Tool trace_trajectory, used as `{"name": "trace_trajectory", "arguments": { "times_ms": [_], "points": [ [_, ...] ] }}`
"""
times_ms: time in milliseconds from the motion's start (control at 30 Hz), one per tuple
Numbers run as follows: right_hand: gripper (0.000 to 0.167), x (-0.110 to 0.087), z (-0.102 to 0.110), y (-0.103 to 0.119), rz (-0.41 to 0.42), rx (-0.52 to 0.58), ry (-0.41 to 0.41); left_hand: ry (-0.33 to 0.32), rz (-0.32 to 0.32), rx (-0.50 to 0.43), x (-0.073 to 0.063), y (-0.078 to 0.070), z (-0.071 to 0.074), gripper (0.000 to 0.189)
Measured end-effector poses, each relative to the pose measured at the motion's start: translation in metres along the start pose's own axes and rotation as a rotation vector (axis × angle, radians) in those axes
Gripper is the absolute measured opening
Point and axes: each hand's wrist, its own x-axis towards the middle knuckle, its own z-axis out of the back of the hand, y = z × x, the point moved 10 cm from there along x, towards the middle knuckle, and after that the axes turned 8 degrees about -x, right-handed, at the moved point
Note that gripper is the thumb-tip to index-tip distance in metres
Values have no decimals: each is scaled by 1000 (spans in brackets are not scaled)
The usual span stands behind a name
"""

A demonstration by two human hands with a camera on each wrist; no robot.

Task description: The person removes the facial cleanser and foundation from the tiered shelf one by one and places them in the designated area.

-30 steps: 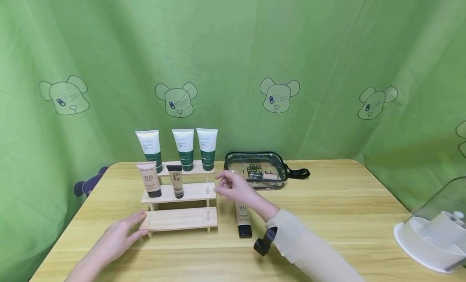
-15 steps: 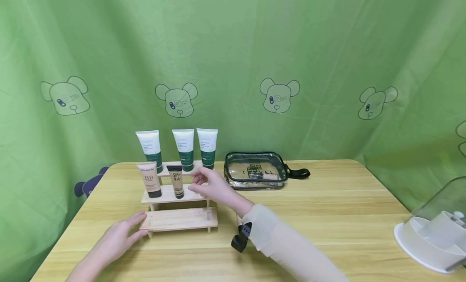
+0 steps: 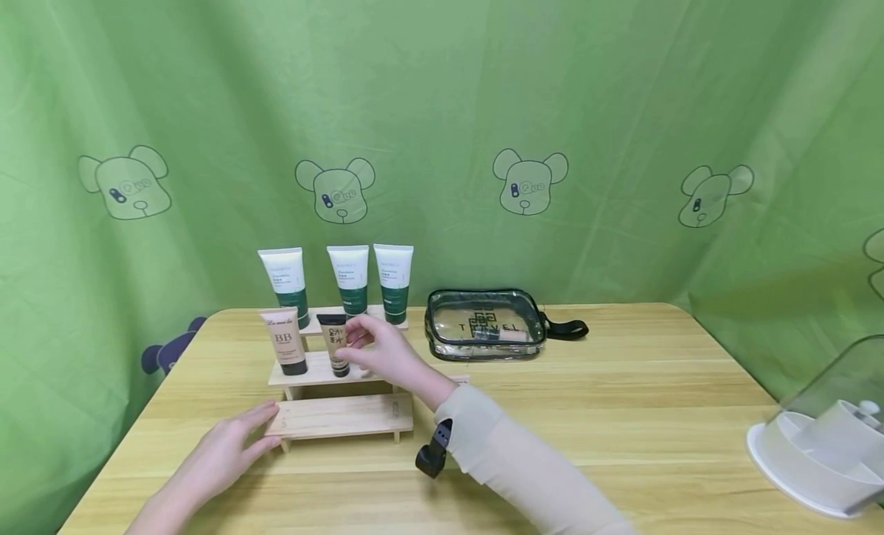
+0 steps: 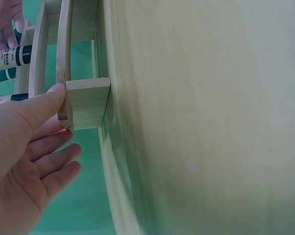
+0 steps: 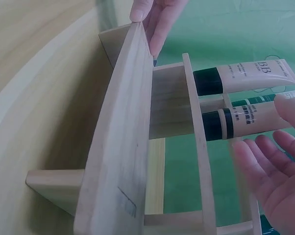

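In the head view, a three-tier wooden display stand [image 3: 331, 416] stands at the left of the table. My left hand [image 3: 224, 450] holds the left end of its lowest shelf, thumb on one face and forefinger on the other in the left wrist view. At the middle shelf my right hand [image 3: 387, 355] is beside a small beige tube with a black cap [image 3: 336, 343], its thumb overlapping the tube. In the right wrist view the fingers [image 5: 258, 161] are spread below that tube. A pink BB cream tube [image 3: 283, 339] stands upright to its left.
Several white-and-green tubes [image 3: 394, 282] stand on the top shelf. A clear travel pouch [image 3: 483, 320] with a black strap lies right of the stand. Another tube [image 3: 459, 379] lies mostly hidden under the right forearm. A white container with a clear cover [image 3: 822, 450] is at far right.
My right hand has moved left from the stand's right side to the small beige tube, its forearm now covering most of the lying BB tube. The left hand has stayed put.
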Motion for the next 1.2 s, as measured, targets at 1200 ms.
{"name": "trace_trajectory", "arguments": {
  "times_ms": [1200],
  "points": [
    [18, -20, 25, -1, 47, -15, -53, -11, -19, 13, 1, -1, 1, 47]
  ]
}}
